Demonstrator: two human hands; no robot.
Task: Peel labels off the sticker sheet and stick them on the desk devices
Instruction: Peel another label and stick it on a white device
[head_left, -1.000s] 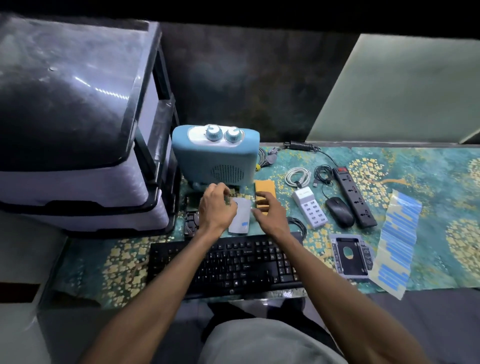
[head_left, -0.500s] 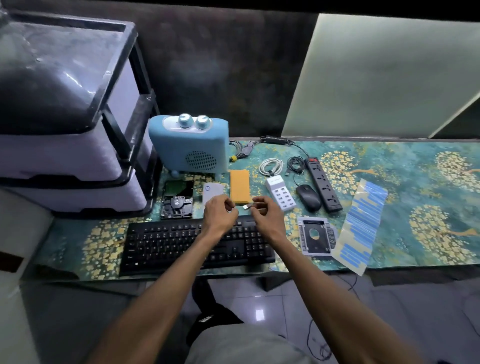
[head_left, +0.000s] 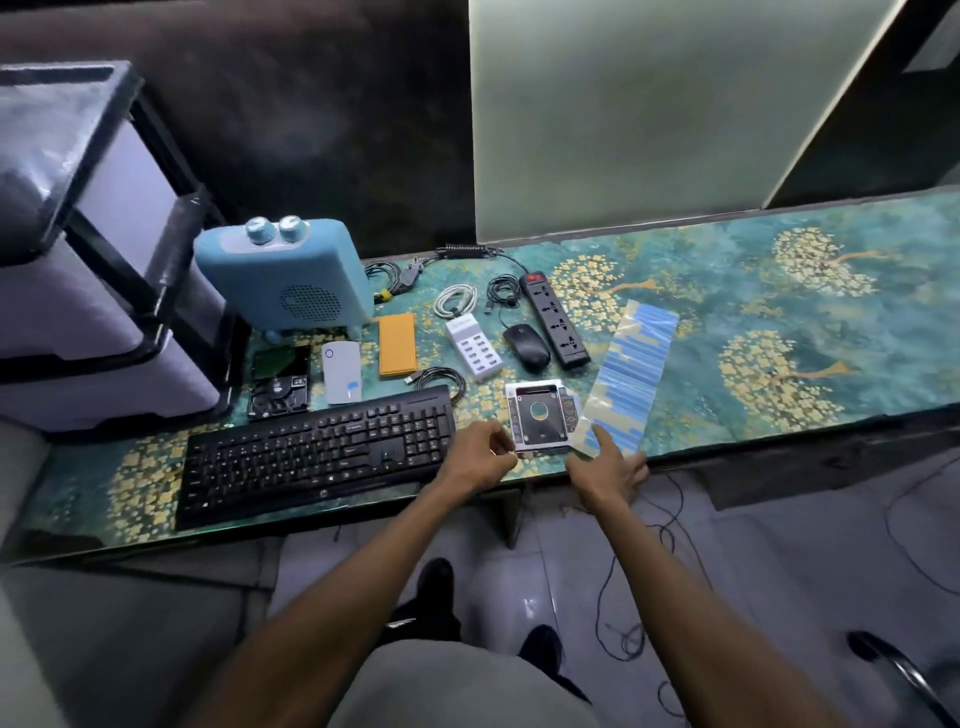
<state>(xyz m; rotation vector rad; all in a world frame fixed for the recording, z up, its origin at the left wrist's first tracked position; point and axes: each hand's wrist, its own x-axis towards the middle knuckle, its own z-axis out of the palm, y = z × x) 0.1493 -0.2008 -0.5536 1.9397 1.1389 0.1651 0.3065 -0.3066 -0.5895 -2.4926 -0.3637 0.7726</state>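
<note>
Centrally, the sticker sheet (head_left: 629, 376) lies on the surface (head_left: 779, 322) beside a drive tray (head_left: 540, 418); the right hand (head_left: 608, 467), index finger extended, touches its near end, while the left hand (head_left: 480, 457), fingers curled, seemingly pinches something small. Only the white box (head_left: 341, 371) shows a blue label; other devices appear unlabelled.

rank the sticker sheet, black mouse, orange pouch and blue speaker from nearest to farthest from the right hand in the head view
From the right hand:
1. Sticker sheet, directly under the pointing index finger.
2. Black mouse, up and to the left.
3. Orange pouch, farther left, past the white charging hub.
4. Blue speaker, far left at the back.
</note>
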